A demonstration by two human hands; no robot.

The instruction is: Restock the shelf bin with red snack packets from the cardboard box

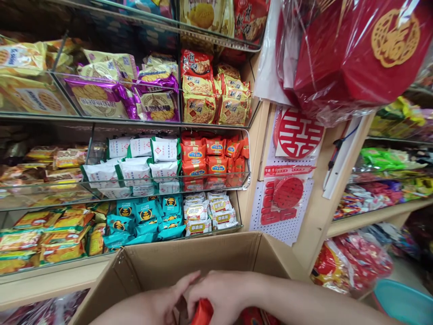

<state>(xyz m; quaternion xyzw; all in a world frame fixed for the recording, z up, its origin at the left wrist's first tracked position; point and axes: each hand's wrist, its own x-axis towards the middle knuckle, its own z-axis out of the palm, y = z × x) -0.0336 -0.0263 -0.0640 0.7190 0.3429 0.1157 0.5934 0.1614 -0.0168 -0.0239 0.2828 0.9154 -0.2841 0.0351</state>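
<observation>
Both my hands are inside an open cardboard box (203, 253) at the bottom of the view. My right hand (219, 293) reaches in from the right, with its fingers curled over a red snack packet (202, 311). My left hand (172, 295) is close beside it, its fingers stretched towards the right hand and apart; the lower part of it is cut off by the frame. More red packets (255, 316) lie in the box under my right wrist. The box's floor is mostly hidden by my arms.
Behind the box, shelf compartments hold orange-red packets (216, 146), white-and-green packets (135, 171), teal packets (145, 212) and small white packets (223, 211). Red decorations (301, 133) hang on a pegboard. A red gift bag (358, 58) hangs upper right. A teal basin (404, 300) stands lower right.
</observation>
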